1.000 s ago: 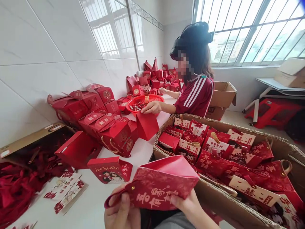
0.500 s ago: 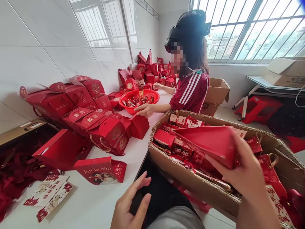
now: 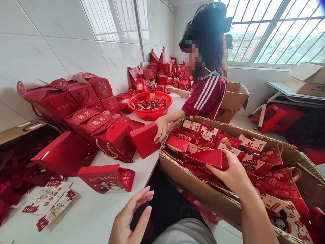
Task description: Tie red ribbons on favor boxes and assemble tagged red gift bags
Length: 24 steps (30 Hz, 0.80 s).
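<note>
A red triangular gift box [image 3: 207, 159] is in my right hand [image 3: 232, 173], low among the packed boxes inside a large cardboard carton [image 3: 198, 198]. The fingers wrap round its right end. My left hand [image 3: 133, 217] hovers by the table's front edge, thumb and fingers apart, with nothing in it. Near it on the white table [image 3: 93, 210] stands a red box printed with a couple [image 3: 108, 179]. Flat printed cards [image 3: 57, 205] lie farther left.
A person in a dark red shirt [image 3: 207, 93] holds a red box [image 3: 144, 139] at the table. Behind it is a red basket of small packets [image 3: 149, 105]. Several red boxes [image 3: 114, 135] line the wall. Red ribbons [image 3: 22, 183] fill a container at left.
My right hand has lowered the red box away from me into the carton. The other person's hand has moved from the basket's rim to a red box. My left hand has shifted slightly left.
</note>
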Each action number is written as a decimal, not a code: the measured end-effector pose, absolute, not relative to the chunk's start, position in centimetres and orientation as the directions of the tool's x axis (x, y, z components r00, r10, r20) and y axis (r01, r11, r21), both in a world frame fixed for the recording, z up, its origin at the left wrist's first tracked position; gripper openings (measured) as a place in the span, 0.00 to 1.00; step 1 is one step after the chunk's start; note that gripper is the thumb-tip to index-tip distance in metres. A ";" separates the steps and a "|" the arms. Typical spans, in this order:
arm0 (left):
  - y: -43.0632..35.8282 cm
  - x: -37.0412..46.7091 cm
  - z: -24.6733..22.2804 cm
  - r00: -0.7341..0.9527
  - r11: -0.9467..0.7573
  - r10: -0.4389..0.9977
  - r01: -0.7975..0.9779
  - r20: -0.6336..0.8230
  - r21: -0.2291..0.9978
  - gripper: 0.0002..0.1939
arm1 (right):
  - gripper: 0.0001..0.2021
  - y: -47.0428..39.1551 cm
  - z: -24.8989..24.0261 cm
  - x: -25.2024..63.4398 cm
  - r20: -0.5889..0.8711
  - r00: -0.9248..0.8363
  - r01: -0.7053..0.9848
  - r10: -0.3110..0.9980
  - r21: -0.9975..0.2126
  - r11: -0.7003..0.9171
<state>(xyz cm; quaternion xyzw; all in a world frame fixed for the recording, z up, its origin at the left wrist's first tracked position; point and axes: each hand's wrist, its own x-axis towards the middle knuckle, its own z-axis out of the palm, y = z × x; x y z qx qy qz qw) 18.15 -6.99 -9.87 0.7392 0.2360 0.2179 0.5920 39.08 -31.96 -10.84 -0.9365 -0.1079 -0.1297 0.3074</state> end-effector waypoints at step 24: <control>-5.2 15.4 -10.3 0.905 -0.317 0.425 0.177 -0.027 0.932 0.18 | 0.25 -29.8 -14.9 40.9 0.271 0.931 0.346 0.244 -0.446 -0.826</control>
